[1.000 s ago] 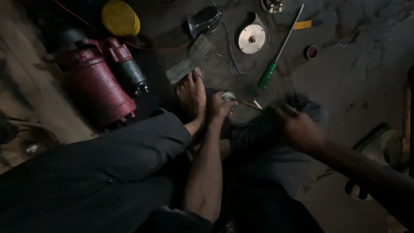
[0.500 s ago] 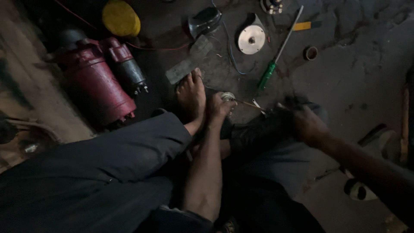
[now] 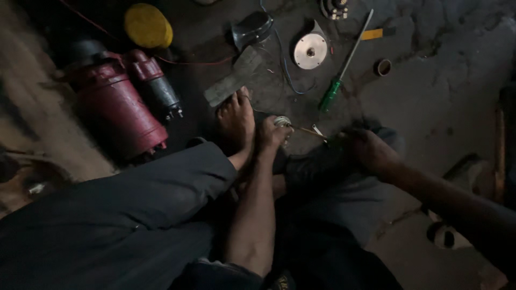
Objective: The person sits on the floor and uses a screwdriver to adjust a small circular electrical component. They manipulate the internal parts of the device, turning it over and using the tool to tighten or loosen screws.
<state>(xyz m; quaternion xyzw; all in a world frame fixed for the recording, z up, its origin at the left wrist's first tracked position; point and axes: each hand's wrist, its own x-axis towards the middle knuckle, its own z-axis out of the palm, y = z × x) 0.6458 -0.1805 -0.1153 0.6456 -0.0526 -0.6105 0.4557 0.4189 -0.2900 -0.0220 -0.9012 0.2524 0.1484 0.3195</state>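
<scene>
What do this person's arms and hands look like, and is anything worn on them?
Both are bare: no gloves, rings or watch show. The left hand leads up a bare forearm to a dark sleeve edge near the elbow. The right hand and its forearm are bare too, and too dimly lit to show any sleeve.

1. Left hand [image 3: 271, 134] sits near the middle of the view, fingers curled shut around something small, knuckles pointing toward 12 o'clock.
2. Left forearm runs almost straight up from 6 o'clock, bare, wrist pretty much in line with it.
3. Right hand [image 3: 371, 150] is off toward 3 o'clock of the left one, fingers bunched in a pinch, too dark to make out more.
4. Right forearm comes in from the 4 o'clock corner, angled up-left.
</scene>
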